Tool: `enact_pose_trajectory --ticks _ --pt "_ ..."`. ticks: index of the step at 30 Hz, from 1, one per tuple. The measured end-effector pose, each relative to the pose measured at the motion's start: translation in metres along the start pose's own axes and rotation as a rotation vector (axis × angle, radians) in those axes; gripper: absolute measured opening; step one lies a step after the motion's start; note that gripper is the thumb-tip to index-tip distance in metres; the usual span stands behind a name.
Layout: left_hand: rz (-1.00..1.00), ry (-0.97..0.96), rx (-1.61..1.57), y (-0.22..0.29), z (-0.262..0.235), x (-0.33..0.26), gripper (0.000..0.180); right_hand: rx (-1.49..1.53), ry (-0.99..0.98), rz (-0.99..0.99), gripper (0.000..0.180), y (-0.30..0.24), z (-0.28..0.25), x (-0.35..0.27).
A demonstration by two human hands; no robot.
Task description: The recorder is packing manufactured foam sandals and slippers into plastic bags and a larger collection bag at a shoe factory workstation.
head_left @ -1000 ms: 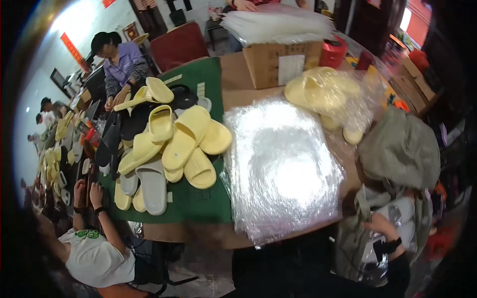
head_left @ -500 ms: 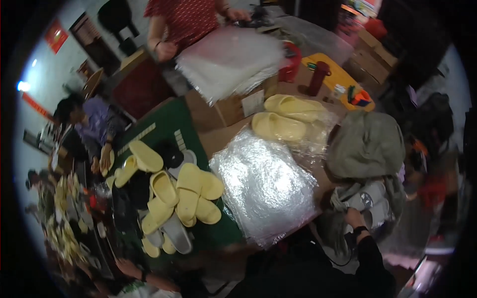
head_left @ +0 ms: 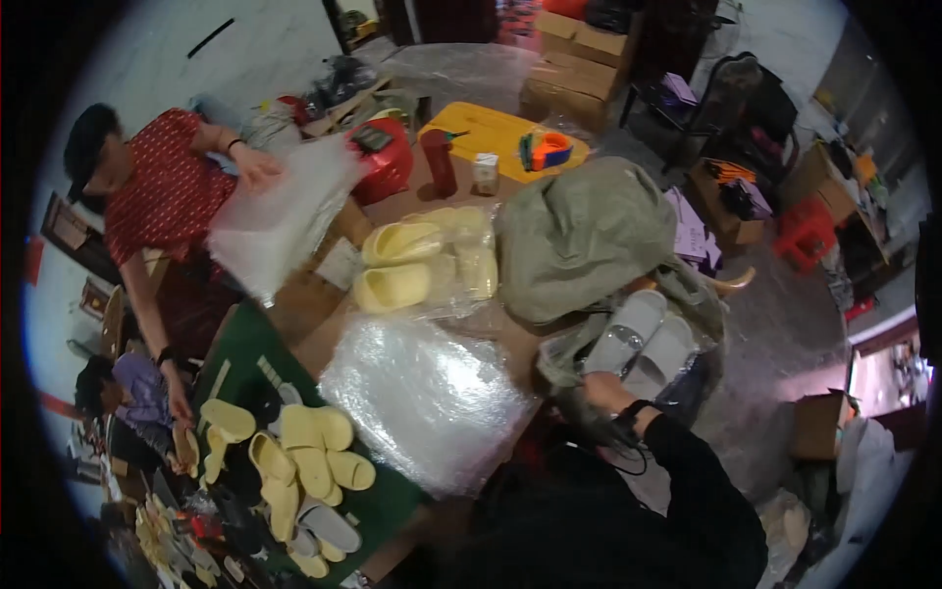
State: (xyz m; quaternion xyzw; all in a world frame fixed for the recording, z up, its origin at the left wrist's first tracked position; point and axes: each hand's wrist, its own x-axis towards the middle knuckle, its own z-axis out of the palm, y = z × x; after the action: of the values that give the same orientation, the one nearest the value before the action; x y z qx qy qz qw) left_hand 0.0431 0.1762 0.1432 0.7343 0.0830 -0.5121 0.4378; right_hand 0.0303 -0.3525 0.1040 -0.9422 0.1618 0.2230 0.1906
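Observation:
My right hand (head_left: 606, 391) reaches to the mouth of an olive-green sack (head_left: 579, 231). Its fingers close on the near end of a pair of grey slippers (head_left: 638, 339) in clear plastic, and the fingertips are partly hidden. My left hand is not in view. Left of the sack lies a pair of yellow slippers (head_left: 397, 265) in a clear bag. A stack of shiny clear plastic bags (head_left: 422, 402) lies nearer to me on the brown table.
Loose yellow slippers (head_left: 314, 461) and grey ones lie on a green mat (head_left: 250, 344) at the left. A person in red (head_left: 172, 162) handles plastic sheets (head_left: 285, 211). Beyond stand a dark red bottle (head_left: 439, 162), a red stool (head_left: 383, 162) and cartons (head_left: 569, 79).
My view has swung to the right, so the table's things appear farther left. My right hand stays at the grey slippers in the sack's mouth. The person in red has reached across the sheets.

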Motion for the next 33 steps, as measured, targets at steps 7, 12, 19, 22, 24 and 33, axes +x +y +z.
enact_pose_trajectory --ticks 7,12,19,22,24,33 --pt "-0.139 -0.086 -0.010 0.072 0.111 0.029 0.032 0.031 -0.280 -0.625 0.022 -0.014 0.017 -0.019" --pt "-0.143 -0.215 0.152 0.257 0.232 0.134 0.042 0.175 -0.256 -0.584 0.029 0.015 0.028 -0.025" --pt "-0.114 0.043 0.152 0.295 0.309 0.191 0.044 0.364 0.284 -0.466 0.044 0.072 -0.064 -0.013" --pt "0.409 0.109 0.163 0.207 0.305 0.223 0.033 -0.056 0.489 -0.362 0.075 0.065 -0.153 0.008" --pt "0.523 0.126 0.274 0.197 0.316 0.223 0.034 -0.228 0.404 -0.262 0.081 0.079 -0.157 0.048" --pt "0.487 -0.064 0.497 0.242 0.299 0.149 0.059 -0.434 -0.024 -0.034 0.078 0.038 -0.181 0.163"
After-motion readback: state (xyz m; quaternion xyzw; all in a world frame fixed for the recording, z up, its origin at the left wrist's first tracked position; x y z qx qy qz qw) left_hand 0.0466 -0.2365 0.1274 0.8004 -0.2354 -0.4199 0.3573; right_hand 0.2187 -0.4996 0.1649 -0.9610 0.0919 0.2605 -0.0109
